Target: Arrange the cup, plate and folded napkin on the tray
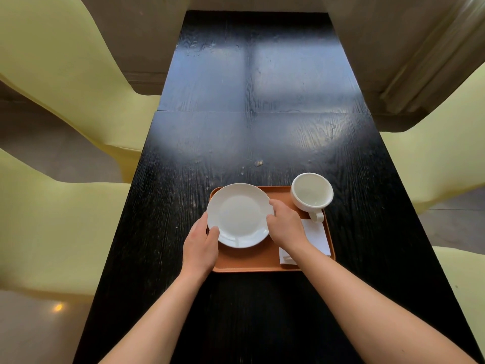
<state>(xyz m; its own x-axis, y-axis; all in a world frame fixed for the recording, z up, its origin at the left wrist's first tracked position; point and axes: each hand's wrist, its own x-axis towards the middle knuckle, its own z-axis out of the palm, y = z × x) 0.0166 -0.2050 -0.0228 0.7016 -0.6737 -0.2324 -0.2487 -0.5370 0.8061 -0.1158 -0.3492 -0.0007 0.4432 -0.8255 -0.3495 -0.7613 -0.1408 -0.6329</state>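
An orange tray point(252, 261) lies on the black table. A white plate point(238, 215) sits over the tray's left half, its left rim reaching past the tray's edge. My left hand point(200, 246) grips the plate's near-left rim, thumb on top. My right hand point(284, 225) holds the plate's right rim. A white cup point(311, 192) with its handle toward me stands at the tray's far right corner. A folded white napkin point(316, 236) lies on the tray's right side, partly hidden under my right wrist.
The long black wooden table point(252, 101) stretches away from me. Pale yellow chairs stand on both sides: two on the left point(60, 74) and two on the right point(446, 158). A small speck point(258, 163) lies on the table beyond the tray.
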